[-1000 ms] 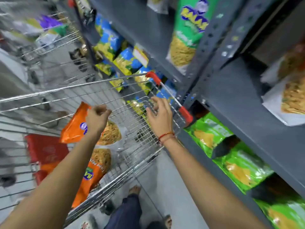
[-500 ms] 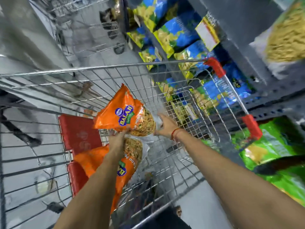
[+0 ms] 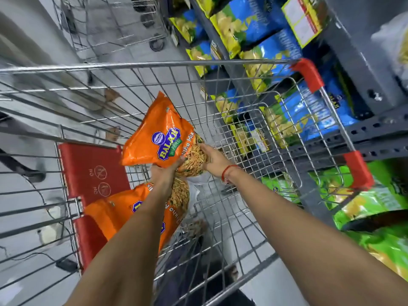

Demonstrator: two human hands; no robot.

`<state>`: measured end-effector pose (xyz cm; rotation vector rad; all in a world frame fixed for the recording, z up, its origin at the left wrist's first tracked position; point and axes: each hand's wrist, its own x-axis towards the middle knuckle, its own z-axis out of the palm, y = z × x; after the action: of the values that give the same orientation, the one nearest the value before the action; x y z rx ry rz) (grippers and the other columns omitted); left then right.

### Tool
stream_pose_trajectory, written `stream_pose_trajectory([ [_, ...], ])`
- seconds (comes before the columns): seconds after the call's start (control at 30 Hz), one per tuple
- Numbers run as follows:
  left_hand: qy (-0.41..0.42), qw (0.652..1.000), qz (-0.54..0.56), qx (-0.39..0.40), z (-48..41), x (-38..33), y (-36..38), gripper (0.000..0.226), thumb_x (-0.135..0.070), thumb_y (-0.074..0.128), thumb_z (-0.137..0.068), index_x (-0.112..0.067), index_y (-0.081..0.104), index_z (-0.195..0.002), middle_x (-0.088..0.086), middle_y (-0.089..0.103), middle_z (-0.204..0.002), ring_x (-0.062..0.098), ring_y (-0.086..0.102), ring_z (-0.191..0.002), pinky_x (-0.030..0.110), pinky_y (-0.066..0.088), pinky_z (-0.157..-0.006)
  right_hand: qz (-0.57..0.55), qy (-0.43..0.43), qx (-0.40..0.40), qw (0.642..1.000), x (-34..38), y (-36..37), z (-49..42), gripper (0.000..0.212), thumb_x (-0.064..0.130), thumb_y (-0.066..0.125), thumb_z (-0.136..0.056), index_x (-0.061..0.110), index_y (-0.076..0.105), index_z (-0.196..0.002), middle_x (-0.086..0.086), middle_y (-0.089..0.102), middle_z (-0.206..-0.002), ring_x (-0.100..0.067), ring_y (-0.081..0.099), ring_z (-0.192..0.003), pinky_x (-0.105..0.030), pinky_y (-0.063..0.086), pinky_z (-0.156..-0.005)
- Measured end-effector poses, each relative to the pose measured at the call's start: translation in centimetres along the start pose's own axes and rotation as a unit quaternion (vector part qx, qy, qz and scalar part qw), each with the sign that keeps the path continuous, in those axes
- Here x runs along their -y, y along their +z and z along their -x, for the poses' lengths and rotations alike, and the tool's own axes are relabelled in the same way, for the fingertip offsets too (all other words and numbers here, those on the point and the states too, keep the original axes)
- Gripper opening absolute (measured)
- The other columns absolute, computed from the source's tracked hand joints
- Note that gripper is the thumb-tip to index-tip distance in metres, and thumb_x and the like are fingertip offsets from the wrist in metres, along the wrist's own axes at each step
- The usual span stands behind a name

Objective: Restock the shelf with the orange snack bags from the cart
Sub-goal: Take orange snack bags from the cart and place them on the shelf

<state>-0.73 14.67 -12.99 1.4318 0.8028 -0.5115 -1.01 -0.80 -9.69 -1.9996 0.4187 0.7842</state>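
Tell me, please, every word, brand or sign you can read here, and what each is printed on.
"BALAJI", "WAFERS", "Mix": held orange snack bag.
"NO", upside down beside crossed-out circles: red cart seat flap.
Lower orange snack bag: lettering mostly covered, unreadable.
Blue snack bags and yellow shelf tag: print too blurred to read.

Pale grey floor [image 3: 260,281] with a wire trolley [image 3: 114,29] beyond.
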Motion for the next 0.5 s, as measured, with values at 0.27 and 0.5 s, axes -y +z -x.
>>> stream_pose_trajectory([
  [0.27,0.036,0.985,-0.099,0.133,4.7,-2.9,-3.2,0.039,-0.035,0.084,-0.045,-0.014,0.063,-0.069,-0.001,0.071,-0.056,0.014,0.061,-0.048,0.022,0.046,-0.043,0.030,-0.017,-0.039,0.999,-0.7,-4.7,5.1,0.105,0.018,0.082,-0.068,0.014,0.014,-0.148,-0.010,0.019,-0.156,-0.028,0.022,-0.142,-0.039,0.026,-0.113],
  [0.5,0.170,0.946,-0.181,0.209,12.5,-8.7,-0.4,0.030,-0.021,0.086,-0.051,-0.021,0.056,-0.055,-0.007,0.052,-0.047,0.006,0.044,-0.041,0.016,0.037,-0.044,0.037,-0.066,-0.049,0.996,0.0,-8.9,12.4,0.100,0.018,0.082,-0.068,0.008,0.019,-0.145,-0.014,0.037,-0.148,-0.030,0.037,-0.135,-0.040,0.034,-0.111],
])
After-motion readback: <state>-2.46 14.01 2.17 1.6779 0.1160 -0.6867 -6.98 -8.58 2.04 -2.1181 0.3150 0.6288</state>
